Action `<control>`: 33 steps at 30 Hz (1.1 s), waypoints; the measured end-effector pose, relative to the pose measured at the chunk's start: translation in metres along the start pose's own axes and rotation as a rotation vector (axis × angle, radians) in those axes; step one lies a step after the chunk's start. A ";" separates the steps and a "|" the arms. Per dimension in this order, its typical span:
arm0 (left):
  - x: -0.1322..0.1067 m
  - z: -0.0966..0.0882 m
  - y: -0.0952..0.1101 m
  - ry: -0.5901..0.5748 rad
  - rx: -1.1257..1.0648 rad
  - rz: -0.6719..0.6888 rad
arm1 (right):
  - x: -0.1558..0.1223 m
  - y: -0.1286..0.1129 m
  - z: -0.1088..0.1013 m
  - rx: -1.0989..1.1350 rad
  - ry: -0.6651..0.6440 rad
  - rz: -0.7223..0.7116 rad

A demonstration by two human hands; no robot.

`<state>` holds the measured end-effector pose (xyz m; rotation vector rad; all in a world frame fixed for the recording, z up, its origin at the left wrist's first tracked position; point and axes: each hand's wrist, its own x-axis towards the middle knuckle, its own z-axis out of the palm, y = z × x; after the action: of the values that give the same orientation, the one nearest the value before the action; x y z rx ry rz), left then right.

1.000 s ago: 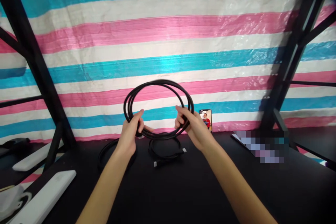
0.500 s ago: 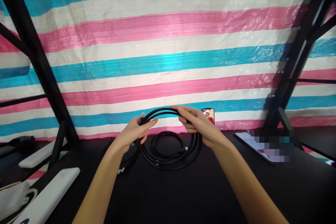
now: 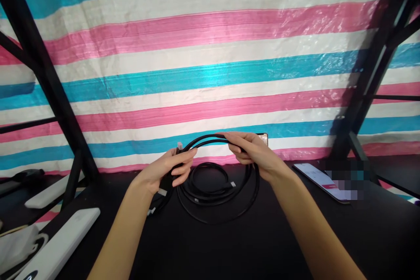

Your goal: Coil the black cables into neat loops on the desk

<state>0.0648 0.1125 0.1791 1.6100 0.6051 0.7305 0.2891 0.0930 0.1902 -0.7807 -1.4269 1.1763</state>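
Note:
A coiled black cable [image 3: 226, 214] hangs from both my hands, its lower loops resting on the black table [image 3: 229, 249]. My left hand [image 3: 167, 168] is closed around the coil's left side, where a small clear plug end sticks up. My right hand [image 3: 251, 151] is closed over the top of the coil. Inside the big loop a smaller coiled black cable [image 3: 210, 180] with white-tipped plugs lies flat on the table. Another black cable [image 3: 154, 206] lies under my left wrist.
A phone [image 3: 320, 179] lies screen up at the right; a second phone [image 3: 264, 138] stands behind my right hand. White bars [image 3: 55, 249] lie at the left. Black frame posts [image 3: 42, 74] stand on both sides before a striped tarp [image 3: 210, 52].
The coil, held upright in the air a second ago, has come down and tilted flat over the smaller coil on the table. Both hands moved lower and closer together.

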 end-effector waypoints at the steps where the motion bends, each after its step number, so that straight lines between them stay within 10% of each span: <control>1: -0.001 0.002 0.002 0.003 0.009 0.005 | 0.000 -0.001 -0.001 -0.007 0.005 0.001; 20: 0.019 0.019 -0.011 0.165 -0.056 0.011 | 0.000 0.007 0.013 -0.375 -0.088 -0.042; 33: 0.013 0.023 0.004 0.558 -0.351 0.303 | 0.004 0.010 0.014 -0.026 0.122 -0.093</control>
<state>0.0907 0.1060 0.1826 1.1772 0.5879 1.4529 0.2736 0.0962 0.1825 -0.7828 -1.3658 1.0243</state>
